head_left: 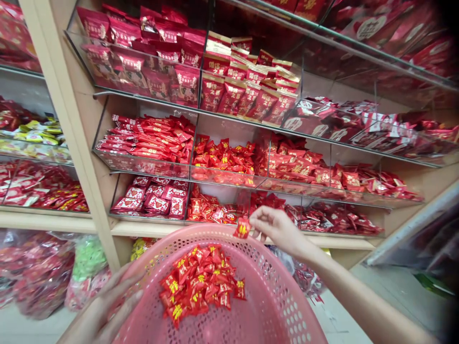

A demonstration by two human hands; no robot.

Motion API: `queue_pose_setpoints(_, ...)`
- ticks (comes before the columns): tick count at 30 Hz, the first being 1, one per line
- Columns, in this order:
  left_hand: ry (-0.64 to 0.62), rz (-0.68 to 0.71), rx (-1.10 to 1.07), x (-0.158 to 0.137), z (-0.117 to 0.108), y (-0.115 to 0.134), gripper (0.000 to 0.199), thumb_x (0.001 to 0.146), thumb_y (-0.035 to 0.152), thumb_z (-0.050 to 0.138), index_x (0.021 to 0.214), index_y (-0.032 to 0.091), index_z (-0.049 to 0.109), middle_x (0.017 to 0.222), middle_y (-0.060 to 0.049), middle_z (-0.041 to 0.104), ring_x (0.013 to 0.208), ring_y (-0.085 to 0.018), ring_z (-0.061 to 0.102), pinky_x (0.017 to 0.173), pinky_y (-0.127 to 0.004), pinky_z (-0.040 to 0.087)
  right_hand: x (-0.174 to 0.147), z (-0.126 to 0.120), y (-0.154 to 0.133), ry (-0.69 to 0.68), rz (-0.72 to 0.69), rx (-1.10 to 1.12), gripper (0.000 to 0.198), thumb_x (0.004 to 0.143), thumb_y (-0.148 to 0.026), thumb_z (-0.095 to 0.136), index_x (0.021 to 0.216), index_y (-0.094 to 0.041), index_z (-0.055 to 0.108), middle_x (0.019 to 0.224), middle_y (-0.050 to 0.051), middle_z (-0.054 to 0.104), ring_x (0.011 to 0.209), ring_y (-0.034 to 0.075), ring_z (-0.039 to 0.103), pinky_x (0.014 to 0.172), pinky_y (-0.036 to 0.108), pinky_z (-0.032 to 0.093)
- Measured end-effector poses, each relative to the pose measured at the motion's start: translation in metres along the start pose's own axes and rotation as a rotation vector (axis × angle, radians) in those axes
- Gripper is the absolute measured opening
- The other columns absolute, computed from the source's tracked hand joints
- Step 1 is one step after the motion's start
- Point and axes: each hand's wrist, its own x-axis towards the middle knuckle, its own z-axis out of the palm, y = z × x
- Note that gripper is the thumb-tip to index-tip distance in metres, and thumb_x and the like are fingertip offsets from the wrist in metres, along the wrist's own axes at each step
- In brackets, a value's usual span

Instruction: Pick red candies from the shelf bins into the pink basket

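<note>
A pink plastic basket (287, 272) with a perforated wall fills the lower middle of the view. Inside it lies a heap of small red wrapped candies (201, 282) with yellow and white print. My left hand (107, 306) grips the basket's left side, its fingers along the rim; part of the hand is cut off by the frame. Above the far rim, my right hand (274, 227) pinches one red wrapped candy (242, 228) between thumb and fingertips. Behind it is a low shelf compartment with similar red candies (211, 208).
Glass-fronted shelves (229, 179) hold red packets in several compartments. Long red sachets (154, 138) lie at middle left, and square packets (158, 198) below. Plastic bags of packets (39, 272) stand on the floor at left. A wooden upright (68, 119) divides the shelves.
</note>
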Motion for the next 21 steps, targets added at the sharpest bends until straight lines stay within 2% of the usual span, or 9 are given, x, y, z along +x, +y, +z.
queue_pose_setpoints(2,-0.021,0.004,0.013,0.000,-0.003,0.004,0.062,0.073,0.064,0.039,0.100,0.017,0.068,0.121,-0.009,0.053,0.123,-0.025,0.037,0.102,-0.038,0.029,-0.009,0.014,0.032,-0.077,0.083,-0.033,0.014,0.078,-0.030,0.051,0.072,-0.017,0.049,0.056,-0.002,0.058,0.050,0.011,0.055,0.049,0.021,0.043)
queue_pose_setpoints(6,0.060,0.032,0.017,-0.004,-0.001,0.001,0.060,0.074,0.062,0.041,0.101,0.015,0.066,0.125,-0.010,0.049,0.123,-0.023,0.038,0.100,-0.038,0.030,-0.020,0.035,0.079,-0.187,0.246,-0.154,0.009,0.074,-0.013,0.046,0.067,-0.018,0.046,0.045,-0.005,0.052,0.042,0.010,0.053,0.042,0.018,0.036)
queue_pose_setpoints(12,0.033,0.012,0.019,0.001,-0.005,0.016,0.065,0.070,0.069,0.039,0.096,0.018,0.069,0.117,-0.009,0.056,0.121,-0.026,0.039,0.098,-0.040,0.032,-0.024,0.058,0.096,-0.326,0.456,-0.150,0.014,0.077,-0.008,0.037,0.070,-0.020,0.038,0.034,-0.008,0.043,0.035,0.011,0.050,0.038,0.017,0.036)
queue_pose_setpoints(15,0.023,-0.023,0.011,0.002,-0.008,0.021,0.074,0.067,0.074,0.035,0.093,0.015,0.070,0.112,-0.013,0.058,0.118,-0.029,0.041,0.097,-0.041,0.033,-0.018,0.065,0.098,-0.302,0.452,-0.182,0.014,0.078,-0.007,0.036,0.072,-0.019,0.038,0.036,-0.008,0.043,0.038,0.011,0.051,0.039,0.017,0.036)
queue_pose_setpoints(18,0.025,0.022,0.015,0.001,-0.007,0.017,0.072,0.069,0.073,0.035,0.098,0.016,0.069,0.114,-0.012,0.057,0.119,-0.028,0.040,0.099,-0.041,0.031,-0.012,0.069,0.099,-0.265,0.432,-0.282,0.012,0.079,-0.009,0.036,0.076,-0.018,0.043,0.043,-0.005,0.049,0.042,0.012,0.054,0.041,0.019,0.037)
queue_pose_setpoints(21,0.030,0.079,0.035,0.002,-0.006,0.015,0.067,0.073,0.069,0.034,0.101,0.018,0.068,0.115,-0.009,0.056,0.119,-0.027,0.040,0.098,-0.041,0.033,-0.009,0.072,0.096,-0.235,0.306,-0.580,0.015,0.078,-0.008,0.038,0.083,-0.014,0.051,0.067,0.005,0.062,0.061,0.016,0.060,0.053,0.024,0.042)
